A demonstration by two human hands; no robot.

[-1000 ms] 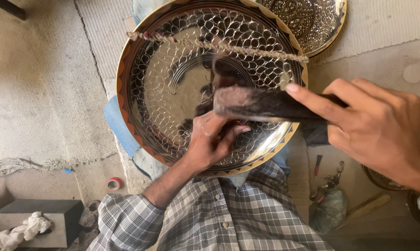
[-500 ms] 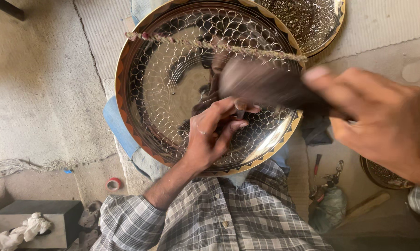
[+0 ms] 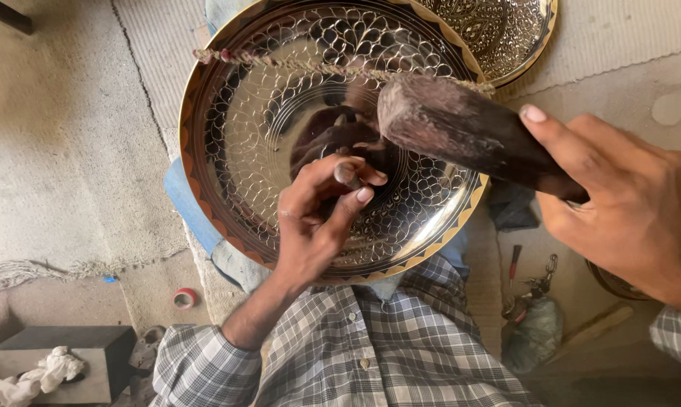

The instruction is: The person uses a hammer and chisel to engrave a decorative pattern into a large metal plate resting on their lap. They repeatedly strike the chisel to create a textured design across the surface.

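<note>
A large engraved metal tray fills the centre of the head view, its mirror-bright face cut with scale-like patterns and edged by a gold rim. It rests on a blue cloth over the person's lap, above the checked shirt. A twisted cord runs across the tray from 10 o'clock towards 2 o'clock.

The left hand sits on the tray near its centre, slightly towards 5 o'clock. Its grip is pinched around a small punch, thumb and fingertips closed on the stub, whose top shows between them; the tip on the tray is hidden by the fingers.

The right hand comes in from 3 o'clock, its grip clenched around the handle of a dark wooden mallet. The mallet's blunt end hangs over the tray at about 1 o'clock from the punch, close to it but apart.

A second engraved tray lies at 1 o'clock, partly under the first. On the floor at 7 o'clock lie a tape roll and a dark block with a white rag. At 4 o'clock are small tools, too dim to tell.
</note>
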